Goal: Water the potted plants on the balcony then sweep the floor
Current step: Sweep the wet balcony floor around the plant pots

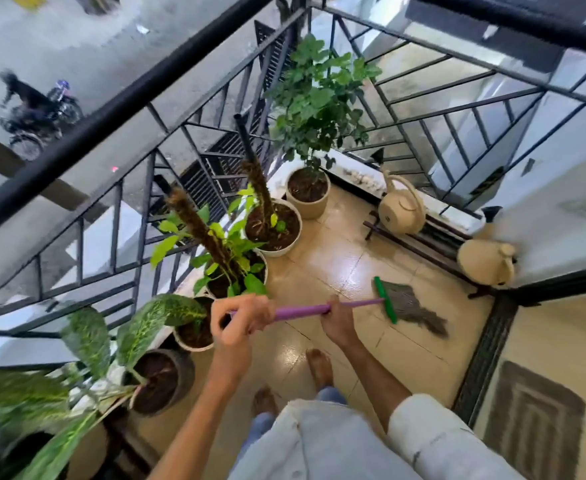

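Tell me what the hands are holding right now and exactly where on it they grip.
Both hands hold the broom by its purple handle: the left hand grips the top end, the right hand grips lower down, short of the green head.

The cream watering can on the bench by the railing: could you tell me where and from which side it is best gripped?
Grip the watering can by its arched top handle, coming from above; the loop stands clear over the round body.

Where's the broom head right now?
Head view, right of centre: the broom head rests on the floor tiles, just before the bench with clay jugs, beyond the right hand.
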